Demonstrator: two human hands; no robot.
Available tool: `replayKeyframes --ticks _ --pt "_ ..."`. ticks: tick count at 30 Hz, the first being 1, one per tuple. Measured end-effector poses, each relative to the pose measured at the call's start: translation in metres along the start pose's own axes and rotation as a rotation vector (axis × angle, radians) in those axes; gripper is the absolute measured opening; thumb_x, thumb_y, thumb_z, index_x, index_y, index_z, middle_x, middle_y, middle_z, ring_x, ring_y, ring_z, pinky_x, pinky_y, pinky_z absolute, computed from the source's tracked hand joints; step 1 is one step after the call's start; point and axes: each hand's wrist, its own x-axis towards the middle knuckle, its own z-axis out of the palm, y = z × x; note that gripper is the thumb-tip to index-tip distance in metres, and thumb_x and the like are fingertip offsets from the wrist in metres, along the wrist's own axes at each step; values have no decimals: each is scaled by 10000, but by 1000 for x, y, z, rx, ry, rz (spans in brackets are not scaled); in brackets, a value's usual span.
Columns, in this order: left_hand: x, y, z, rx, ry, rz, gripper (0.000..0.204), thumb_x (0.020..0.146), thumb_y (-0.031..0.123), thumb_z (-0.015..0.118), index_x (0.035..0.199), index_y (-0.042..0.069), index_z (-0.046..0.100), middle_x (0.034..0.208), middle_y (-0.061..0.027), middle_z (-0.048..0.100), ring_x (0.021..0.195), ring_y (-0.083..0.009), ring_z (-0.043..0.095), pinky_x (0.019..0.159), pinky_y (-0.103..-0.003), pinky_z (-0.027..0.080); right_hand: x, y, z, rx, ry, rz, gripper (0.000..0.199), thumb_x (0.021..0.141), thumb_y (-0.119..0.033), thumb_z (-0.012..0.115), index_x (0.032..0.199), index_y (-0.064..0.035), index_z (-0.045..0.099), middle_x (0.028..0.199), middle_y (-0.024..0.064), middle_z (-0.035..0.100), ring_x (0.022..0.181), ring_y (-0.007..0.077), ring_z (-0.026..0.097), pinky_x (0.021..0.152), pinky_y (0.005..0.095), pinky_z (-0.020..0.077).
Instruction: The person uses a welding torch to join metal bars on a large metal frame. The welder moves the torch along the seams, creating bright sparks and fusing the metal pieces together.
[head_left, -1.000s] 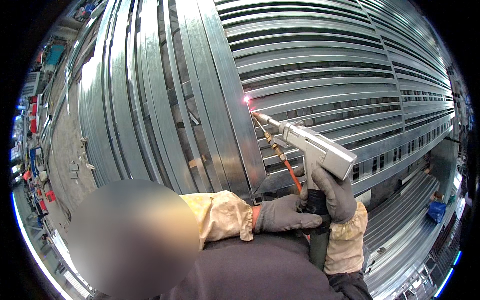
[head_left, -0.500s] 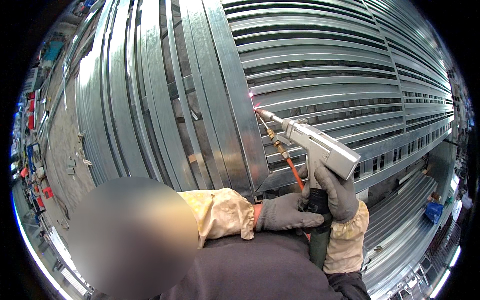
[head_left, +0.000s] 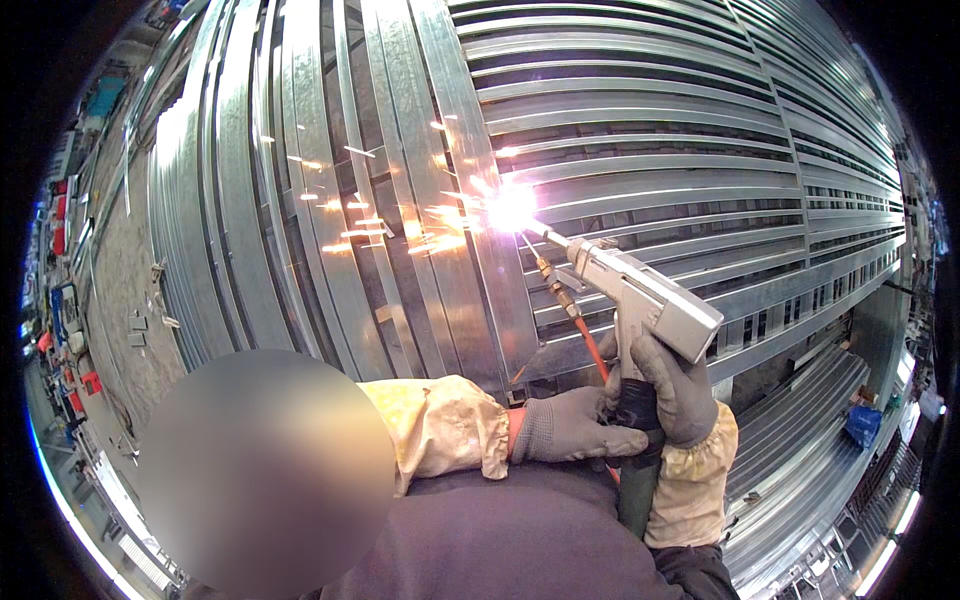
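A silver welding gun points up and left at a joint on a galvanized steel frame. Its nozzle ends in a bright white-pink weld glow, which hides the tip and the joint. Sparks fly leftward over the flat steel tubes. My gloved right hand wraps round the gun's grip. Against the lower handle, by the thick dark cable, my gloved left hand is closed; its fingertips are partly hidden. An orange wire-feed hose with brass fittings runs under the gun to the nozzle.
Long steel tubes lie side by side on the left, with gaps between them. A slatted metal panel stretches to the right. More metal profiles are stacked at lower right beside a blue bag.
A small pink glint at the nozzle has become a bright weld glow throwing sparks to the left. The gun and both hands have barely moved.
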Motion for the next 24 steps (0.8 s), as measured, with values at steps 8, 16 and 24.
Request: replayKeyframes --ticks 8,16,24 --pt "1 -4 0 -2 -8 -24 250 986 246 646 1070 11 625 787 12 633 687 -43 554 608 -235 458 -2 0 2 28 -4 -29 376 978 -117 627 1299 50 523 972 123 687 712 141 665 603 264 557" --pt "-1 -3 3 25 27 67 253 985 224 650 1099 2 613 828 11 650 712 -43 572 613 -233 474 -2 -4 5 28 20 31 378 970 -118 646 1291 43 529 960 118 684 710 132 657 601 264 553" --pt "-1 -2 0 -38 -14 5 242 984 225 654 1085 10 609 812 16 642 687 -45 568 595 -221 468 -3 -4 7 32 31 30 355 974 -139 643 1264 41 549 964 114 683 702 137 653 604 267 552"
